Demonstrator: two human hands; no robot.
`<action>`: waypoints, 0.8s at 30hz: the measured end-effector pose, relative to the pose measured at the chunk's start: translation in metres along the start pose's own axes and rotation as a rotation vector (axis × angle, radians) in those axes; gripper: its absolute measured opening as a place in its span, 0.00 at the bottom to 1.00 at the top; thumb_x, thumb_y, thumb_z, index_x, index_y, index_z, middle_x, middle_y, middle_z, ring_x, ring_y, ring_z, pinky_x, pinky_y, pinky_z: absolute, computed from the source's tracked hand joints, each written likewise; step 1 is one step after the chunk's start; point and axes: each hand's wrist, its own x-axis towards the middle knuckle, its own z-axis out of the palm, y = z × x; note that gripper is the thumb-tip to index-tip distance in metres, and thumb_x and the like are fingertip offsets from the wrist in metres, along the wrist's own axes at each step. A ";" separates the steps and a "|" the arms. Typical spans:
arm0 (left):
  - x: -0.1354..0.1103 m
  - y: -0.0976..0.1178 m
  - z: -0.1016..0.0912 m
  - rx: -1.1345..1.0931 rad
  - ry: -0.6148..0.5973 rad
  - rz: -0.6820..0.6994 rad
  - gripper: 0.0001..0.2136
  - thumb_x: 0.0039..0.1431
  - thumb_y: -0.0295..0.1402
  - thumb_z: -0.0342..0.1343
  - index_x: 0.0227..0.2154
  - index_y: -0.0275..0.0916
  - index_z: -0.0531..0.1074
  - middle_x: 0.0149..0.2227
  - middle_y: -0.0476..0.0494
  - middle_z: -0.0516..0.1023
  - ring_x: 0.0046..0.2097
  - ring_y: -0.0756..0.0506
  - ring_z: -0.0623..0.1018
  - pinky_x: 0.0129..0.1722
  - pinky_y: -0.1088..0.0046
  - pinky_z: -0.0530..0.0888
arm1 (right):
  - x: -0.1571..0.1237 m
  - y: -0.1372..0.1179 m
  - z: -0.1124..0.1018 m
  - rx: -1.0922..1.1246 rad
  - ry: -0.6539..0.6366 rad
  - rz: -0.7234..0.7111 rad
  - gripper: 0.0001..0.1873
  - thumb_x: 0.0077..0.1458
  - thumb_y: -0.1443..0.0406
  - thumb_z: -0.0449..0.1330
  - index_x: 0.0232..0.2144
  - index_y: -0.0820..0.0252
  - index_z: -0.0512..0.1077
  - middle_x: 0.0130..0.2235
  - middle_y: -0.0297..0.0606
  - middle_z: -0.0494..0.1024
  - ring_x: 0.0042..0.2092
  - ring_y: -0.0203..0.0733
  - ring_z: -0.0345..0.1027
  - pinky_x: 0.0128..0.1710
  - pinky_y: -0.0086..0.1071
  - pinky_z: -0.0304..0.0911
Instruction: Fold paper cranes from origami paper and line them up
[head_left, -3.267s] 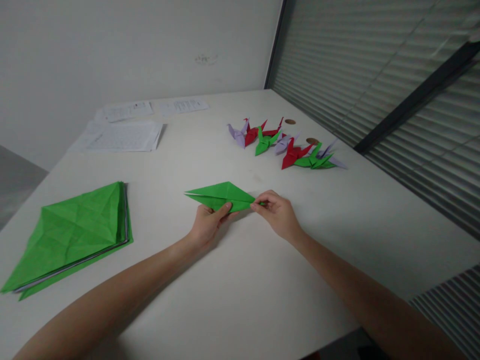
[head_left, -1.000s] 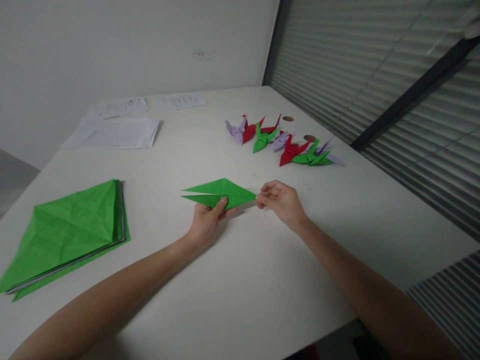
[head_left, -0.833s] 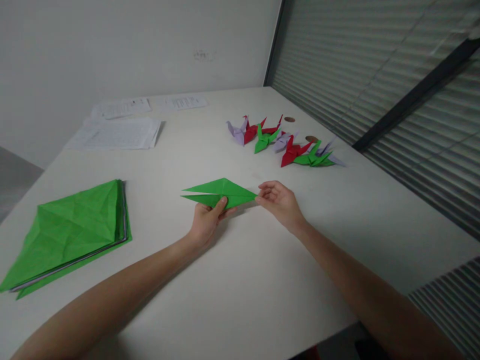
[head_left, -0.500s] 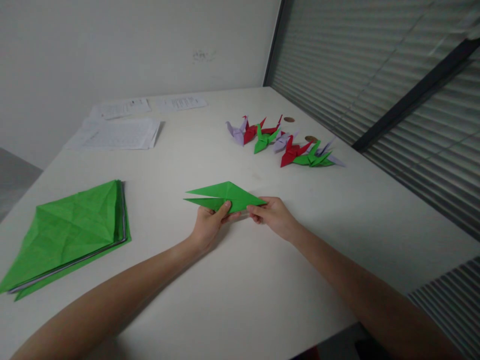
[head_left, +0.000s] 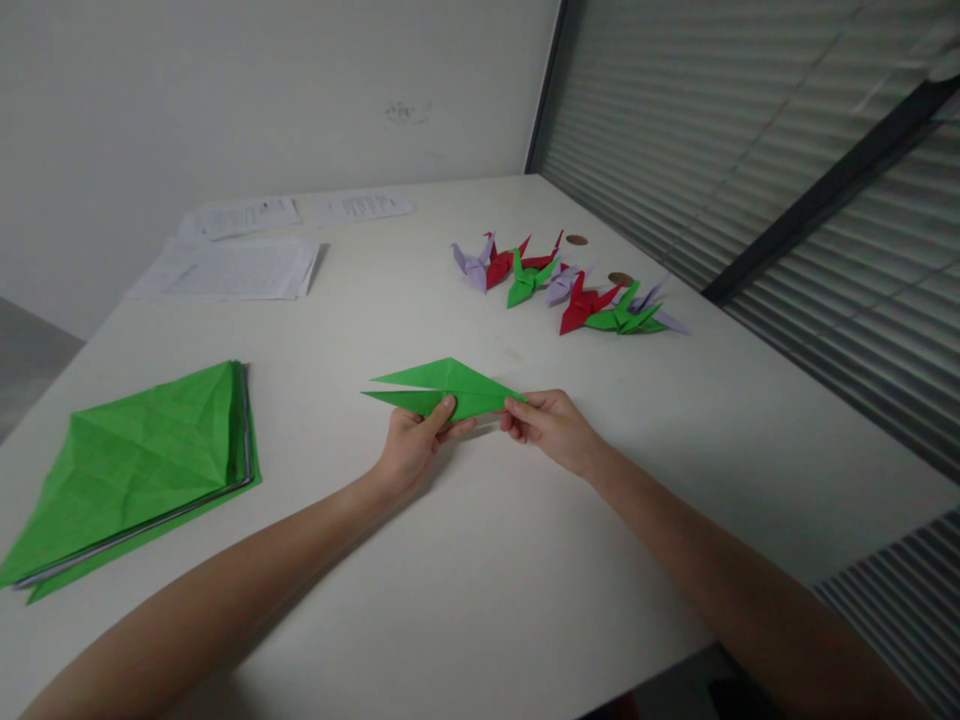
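A green paper [head_left: 442, 386] folded into a long, pointed kite shape is held just above the white table [head_left: 480, 560]. My left hand [head_left: 411, 447] pinches its near edge at the middle, thumb on top. My right hand [head_left: 550, 428] pinches the paper's right tip between thumb and fingers. The paper's split left points stick out free toward the left.
A stack of green creased paper sheets [head_left: 142, 465] lies at the left. Several finished paper cranes [head_left: 559, 285] in red, green and lilac sit in a row at the back right, near two brown coins [head_left: 621, 278]. Printed pages [head_left: 232, 265] lie at the far left. Window blinds line the right.
My right hand let the paper's right tip go a second ago, then came back lower and pinched it again. The left hand has kept its hold throughout.
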 end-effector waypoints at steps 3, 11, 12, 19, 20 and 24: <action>0.001 0.000 0.000 0.004 0.003 0.003 0.18 0.43 0.34 0.71 0.37 0.33 0.77 0.41 0.41 0.81 0.39 0.45 0.81 0.35 0.74 0.81 | 0.000 -0.001 -0.003 -0.033 -0.035 -0.002 0.22 0.40 0.49 0.69 0.19 0.64 0.76 0.22 0.37 0.75 0.22 0.31 0.62 0.23 0.30 0.53; -0.004 -0.002 0.003 0.025 -0.012 -0.002 0.18 0.44 0.34 0.70 0.38 0.32 0.76 0.43 0.37 0.80 0.42 0.40 0.81 0.40 0.63 0.81 | 0.000 0.001 0.003 -0.066 -0.012 -0.024 0.19 0.38 0.52 0.71 0.21 0.63 0.76 0.22 0.34 0.74 0.23 0.31 0.62 0.23 0.29 0.54; -0.005 -0.003 0.004 0.035 -0.026 -0.009 0.18 0.45 0.35 0.70 0.38 0.31 0.76 0.43 0.36 0.80 0.42 0.39 0.81 0.40 0.62 0.81 | 0.000 0.003 0.004 -0.078 -0.006 -0.022 0.19 0.37 0.53 0.72 0.21 0.63 0.75 0.22 0.34 0.74 0.23 0.31 0.61 0.23 0.29 0.54; -0.003 -0.005 0.000 0.218 -0.094 0.061 0.14 0.44 0.37 0.70 0.30 0.32 0.78 0.29 0.42 0.81 0.28 0.49 0.78 0.30 0.75 0.78 | -0.001 0.003 0.005 -0.142 0.073 -0.004 0.21 0.35 0.51 0.71 0.18 0.63 0.72 0.19 0.32 0.71 0.20 0.30 0.59 0.21 0.29 0.51; -0.002 -0.005 -0.002 0.258 -0.102 0.071 0.13 0.44 0.37 0.70 0.28 0.32 0.78 0.27 0.43 0.80 0.26 0.50 0.76 0.28 0.75 0.77 | -0.001 0.001 0.004 -0.151 0.075 -0.001 0.21 0.35 0.51 0.71 0.18 0.63 0.71 0.19 0.32 0.71 0.20 0.30 0.59 0.20 0.29 0.51; 0.003 -0.001 -0.007 0.389 -0.070 0.111 0.11 0.44 0.36 0.70 0.23 0.32 0.78 0.21 0.43 0.78 0.21 0.50 0.75 0.23 0.74 0.75 | 0.000 0.000 0.000 -0.171 0.082 -0.002 0.19 0.37 0.53 0.70 0.18 0.62 0.71 0.18 0.32 0.70 0.19 0.30 0.57 0.19 0.29 0.49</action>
